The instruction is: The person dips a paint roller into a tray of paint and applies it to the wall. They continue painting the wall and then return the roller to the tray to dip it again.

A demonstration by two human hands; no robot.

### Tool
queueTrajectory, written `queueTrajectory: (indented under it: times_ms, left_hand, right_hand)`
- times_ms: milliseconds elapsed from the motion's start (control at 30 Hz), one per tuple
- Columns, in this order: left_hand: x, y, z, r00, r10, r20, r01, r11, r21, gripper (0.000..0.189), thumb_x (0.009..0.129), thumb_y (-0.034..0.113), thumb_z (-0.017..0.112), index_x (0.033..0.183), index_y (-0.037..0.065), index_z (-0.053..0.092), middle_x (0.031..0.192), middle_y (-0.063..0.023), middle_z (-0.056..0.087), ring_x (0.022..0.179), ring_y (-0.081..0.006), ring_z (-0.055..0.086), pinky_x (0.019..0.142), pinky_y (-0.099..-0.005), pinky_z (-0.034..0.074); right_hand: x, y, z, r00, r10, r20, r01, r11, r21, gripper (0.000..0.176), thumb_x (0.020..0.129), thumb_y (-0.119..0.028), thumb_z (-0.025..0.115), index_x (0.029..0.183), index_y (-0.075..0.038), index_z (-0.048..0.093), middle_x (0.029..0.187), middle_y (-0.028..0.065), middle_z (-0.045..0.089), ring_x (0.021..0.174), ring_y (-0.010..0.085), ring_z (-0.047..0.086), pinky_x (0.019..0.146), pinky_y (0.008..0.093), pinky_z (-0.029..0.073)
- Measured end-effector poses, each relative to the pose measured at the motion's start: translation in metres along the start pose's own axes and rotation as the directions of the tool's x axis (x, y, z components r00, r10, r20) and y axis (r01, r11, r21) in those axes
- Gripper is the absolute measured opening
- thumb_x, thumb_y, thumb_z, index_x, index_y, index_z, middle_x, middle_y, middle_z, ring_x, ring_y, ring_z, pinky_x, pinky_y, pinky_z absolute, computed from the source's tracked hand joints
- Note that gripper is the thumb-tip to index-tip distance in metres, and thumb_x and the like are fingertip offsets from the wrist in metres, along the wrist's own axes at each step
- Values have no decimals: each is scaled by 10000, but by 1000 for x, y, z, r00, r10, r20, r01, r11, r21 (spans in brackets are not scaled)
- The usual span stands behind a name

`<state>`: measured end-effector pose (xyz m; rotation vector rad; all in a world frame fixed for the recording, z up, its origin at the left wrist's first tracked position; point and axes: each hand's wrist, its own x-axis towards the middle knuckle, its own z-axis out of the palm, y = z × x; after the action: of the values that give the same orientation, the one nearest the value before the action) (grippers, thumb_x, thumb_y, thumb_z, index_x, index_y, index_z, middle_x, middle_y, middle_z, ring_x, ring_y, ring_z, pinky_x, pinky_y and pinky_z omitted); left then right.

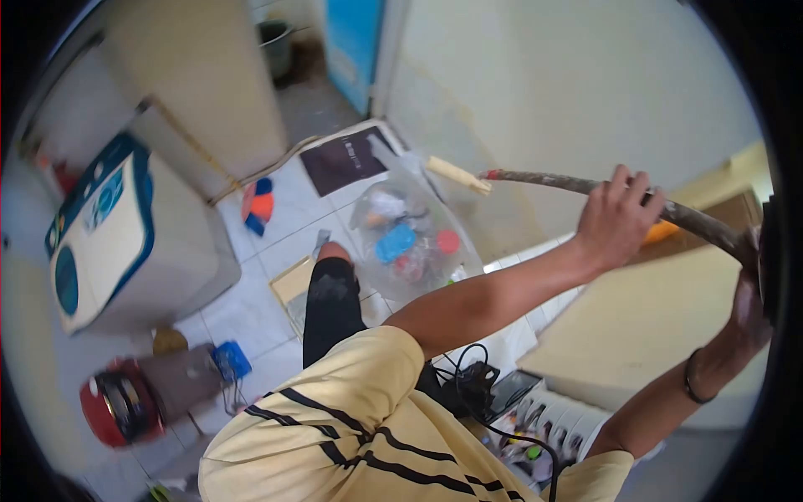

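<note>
A long, dark, rough wooden pole (544, 180) slants across the upper right. At its far end is a pale cream cylindrical head (456, 174), like a paint roller, with red binding beside it; this head is close to the wall. My left hand (621, 216) is closed around the middle of the pole. Farther back, my right hand (750, 305) grips the pole near the frame's right edge, where some fingers are hidden. A dark band circles my right wrist.
Below the roller end lies a clear plastic bag (410, 243) of mixed items. A washing machine (125, 243) and a red rice cooker (124, 403) stand at left. A dish rack (560, 427) and black cable (535, 439) are near my body. A dark mat (341, 161) lies by the doorway.
</note>
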<state>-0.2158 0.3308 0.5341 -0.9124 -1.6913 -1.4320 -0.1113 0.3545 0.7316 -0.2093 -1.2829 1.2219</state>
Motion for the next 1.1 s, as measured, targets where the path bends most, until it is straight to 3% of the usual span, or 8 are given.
queueTrajectory:
  times_ms: [100,367,567,700,767,800,900,1100]
  left_hand:
    - [17,-11,-27,988,3,-153,4,999,40,210,722,131,685,907,63,613,900,-81,533,868,-249,539,596,-364,523]
    - [39,-51,-122,929,-27,-368,124,962,243,259,714,142,747,908,37,611,930,-108,543,921,-283,527,652,-346,512]
    - [-16,-67,-192,938,-79,-338,192,930,315,357,691,194,794,961,38,622,962,-116,552,989,-298,505,782,-404,464]
    - [-71,-74,-234,934,-171,-315,291,874,390,427,677,170,778,1060,61,622,1030,-109,568,1017,-309,523,884,-429,415]
    - [-96,-77,-248,922,-238,-305,347,859,377,410,692,156,760,1065,48,627,1012,-109,577,1018,-307,527,887,-428,417]
    - [-109,-76,-256,916,-258,-308,367,848,381,394,698,143,749,1060,40,632,992,-110,585,1011,-301,533,889,-423,421]
    - [-145,-78,-284,900,-304,-312,413,820,396,389,705,140,743,1063,37,632,993,-110,591,1011,-298,537,892,-418,424]
    - [-196,-68,-332,856,-454,-249,514,799,312,367,725,132,731,1068,41,635,975,-117,596,972,-310,570,884,-431,442]
  right_hand:
    - [20,-8,-1,800,86,593,-206,969,137,498,996,-361,459,545,-160,399,453,-15,344,409,145,325,519,303,400]
    - [-18,-10,96,759,28,651,-284,913,292,521,984,-353,495,525,-172,329,434,-26,306,391,134,323,435,277,350]
    - [-36,23,100,376,-141,916,-585,731,353,570,1023,-428,406,514,-177,354,435,-33,282,381,128,290,421,267,312]
    - [-71,42,104,390,-56,919,-672,665,325,591,1021,-459,395,517,-150,423,432,-22,319,366,152,311,400,302,332]
    - [-153,-1,134,917,358,178,-391,895,215,282,959,-151,478,694,-55,466,697,77,423,681,187,468,852,358,500]
    - [-151,10,131,902,319,291,-391,890,236,289,962,-152,475,688,-61,458,683,71,414,664,180,451,826,348,484]
    - [-137,52,121,570,119,813,-616,717,327,311,969,-155,464,669,-79,434,642,51,384,614,158,400,747,320,436]
    - [-182,62,127,278,-19,960,-758,610,231,359,984,-160,442,632,-114,386,559,13,325,514,114,299,589,263,339]
